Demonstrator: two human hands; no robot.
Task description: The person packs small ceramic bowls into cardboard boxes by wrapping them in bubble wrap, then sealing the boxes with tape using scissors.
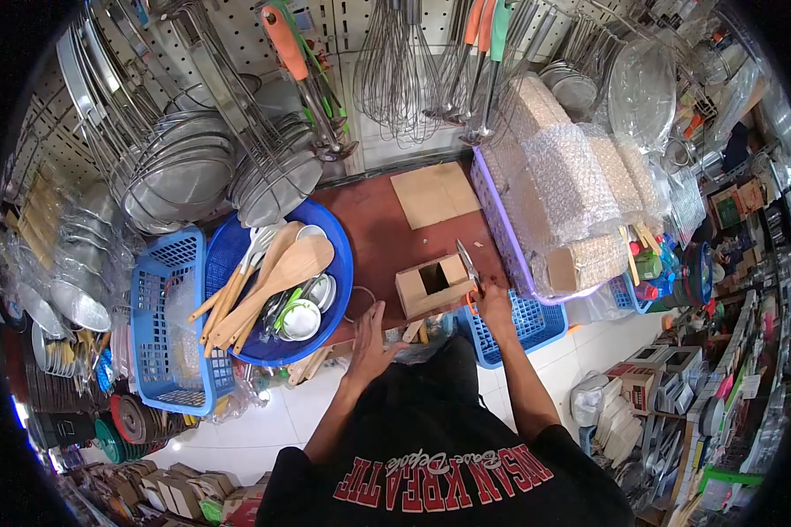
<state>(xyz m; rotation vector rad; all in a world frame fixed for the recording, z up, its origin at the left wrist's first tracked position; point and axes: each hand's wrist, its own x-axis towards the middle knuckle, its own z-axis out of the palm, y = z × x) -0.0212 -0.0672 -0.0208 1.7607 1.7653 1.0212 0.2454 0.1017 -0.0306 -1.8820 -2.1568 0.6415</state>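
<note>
Box [431,301]: cardboard, with an opening in its upper face, sitting near the front edge of the worktop [382,228]. Scissors [468,262]: orange-handled, lying just beside the box's right side, blades pointing away from the wearer. Right hand [494,307]: gripping the scissors, fingers closing around the handle. Left hand [372,344]: resting at the worktop's edge, fingers spreading, holding nothing visible; a thin loop [350,299] is lying just beside it. Cardboard sheet [435,195]: lying flat behind the box. Basin [341,303]: blue, standing on the left, holding wooden spoons [294,261] and other utensils. Purple basket [501,220]: standing on the right, carrying bubble-wrapped parcels [571,171]. Strainers [180,180] and whisks [400,83]: hanging along the perforated back panel.
</note>
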